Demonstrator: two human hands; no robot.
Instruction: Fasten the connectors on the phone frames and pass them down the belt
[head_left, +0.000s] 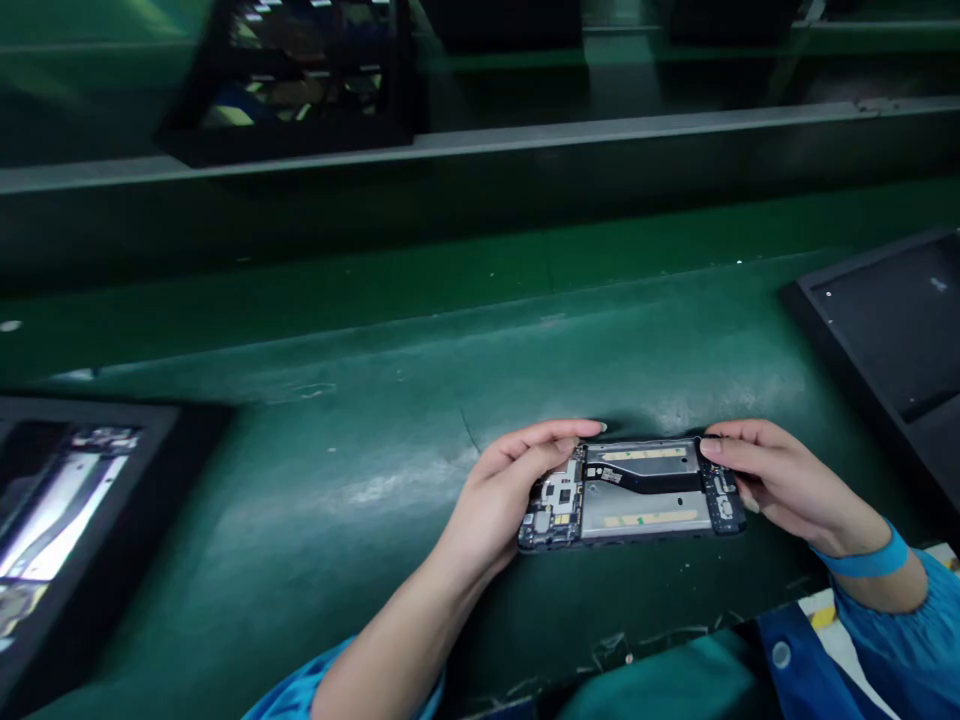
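An opened phone body (645, 490) lies lengthwise between my hands, its inside facing up. It shows a circuit board at the left end, a silver bay with pale adhesive strips and a black flex cable, and a black part at the right end. My left hand (517, 470) grips the board end, thumb on the top corner and fingers along the far edge. My right hand (772, 470) pinches the other end, thumb on top and fingers beneath. A blue band circles my right wrist.
On the green surface (300, 500), a black tray (172, 480) at the left holds another opened phone (64, 510). A second black tray (862, 360) stands at the right. Beyond a metal rail (600, 130), a dark tray (300, 150) with reflective contents sits at the upper left.
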